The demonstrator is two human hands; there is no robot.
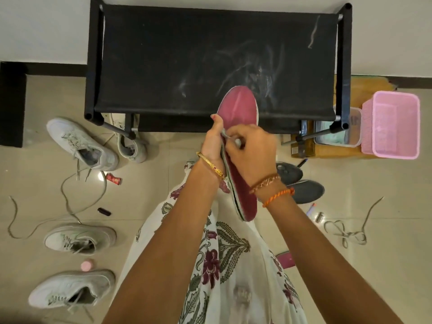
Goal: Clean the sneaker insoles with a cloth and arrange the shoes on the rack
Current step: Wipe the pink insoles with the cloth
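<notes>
Beige floor tiles (149, 195) fill the scene, seen from above by a person looking down at their own hands. At far left a loose grey shoelace (14, 220) curls on the floor, and beside it lie white sneakers: one (81, 143) near the rack's left leg, another (132, 146) partly under the rack, and two more (79, 239) (72, 293) lower down, all unlaced or loosely laced. A small red wrapper (114, 179), a small dark cap (104, 211) and a pink bottle cap (87, 265) lie among them. At top centre stands a black fabric shoe rack (210, 54), its top shelf smeared with pale dust marks. In front of it, mid-air over a white floral-print garment (224, 265), the person holds a pink insole (240, 108) with its toe end pointing toward the rack. The left hand (214, 141), with a gold bangle at the wrist, grips the insole's left edge, thumb laid along it. The right hand (252, 153), with orange thread bracelets at the wrist, has its grip curled tight, pinching a small pale cloth (235, 140) against the insole's middle. Just right of the arms, two dark grey shoes (304, 190) rest on the floor. Further right lies another tangled lace (348, 232), and at the rack's right end sit a clear plastic tub (339, 134) and a pink plastic basket (395, 125), touching side by side.
</notes>
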